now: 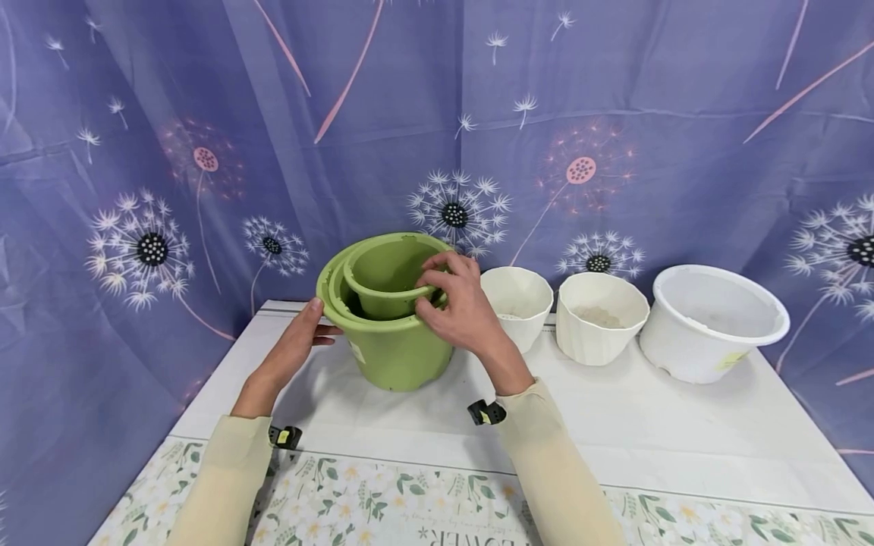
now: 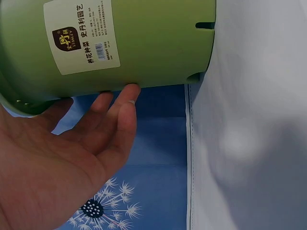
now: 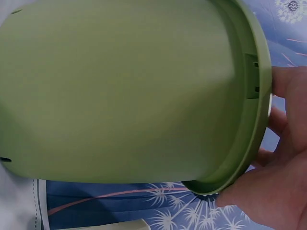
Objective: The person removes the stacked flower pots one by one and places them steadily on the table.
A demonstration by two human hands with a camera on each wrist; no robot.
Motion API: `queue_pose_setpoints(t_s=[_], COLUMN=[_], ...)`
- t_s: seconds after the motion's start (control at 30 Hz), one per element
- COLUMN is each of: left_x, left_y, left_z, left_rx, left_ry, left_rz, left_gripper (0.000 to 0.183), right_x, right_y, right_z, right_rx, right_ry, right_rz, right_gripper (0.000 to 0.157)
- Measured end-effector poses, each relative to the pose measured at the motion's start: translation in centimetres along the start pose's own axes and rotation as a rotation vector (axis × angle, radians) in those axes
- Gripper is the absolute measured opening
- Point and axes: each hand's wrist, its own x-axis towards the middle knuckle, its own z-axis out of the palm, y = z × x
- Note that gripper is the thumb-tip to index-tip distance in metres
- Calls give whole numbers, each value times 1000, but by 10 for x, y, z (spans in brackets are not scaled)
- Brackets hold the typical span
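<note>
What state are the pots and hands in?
Large green pot: upright, smaller pot nested inside
Small green pot: inside the large one, uncovered
Left white pot: upright, uncovered
Middle white pot: upright, pale matter inside
Right white pot: upright, contents unclear
Left hand: touching large pot
Right hand: pinching small pot's rim

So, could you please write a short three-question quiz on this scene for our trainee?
1. Multiple choice: which is the left hand nearest to? A) The nested green pots. B) The fluted pot beside the round white pot. C) The round white pot.
2. True or false: the right hand lies flat on the table.
3. Count: how many pale pots stand to the right of the nested green pots in the head view?

Key:
1. A.
2. False: it is at the rims of the nested green pots.
3. Three.
</note>
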Motion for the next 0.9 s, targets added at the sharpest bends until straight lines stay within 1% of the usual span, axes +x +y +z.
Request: queue_pose_setpoints(t_s=[0.3,0.77,0.9], left_x=[1,0,1], left_y=[-1,-3,-3], left_z=[0,-1,-1], left_rx=[2,7,6], left_ry=[5,-3,-6], left_rz=[0,5,3], left_gripper=[70,70,70], right_x=[1,0,0], right_y=[-3,-9,-10], right_z=[-3,-2,-3], right_rx=[29,42,42], right_ry=[-5,30,48], right_rz=[-7,-19,-46], right_gripper=[10,12,11])
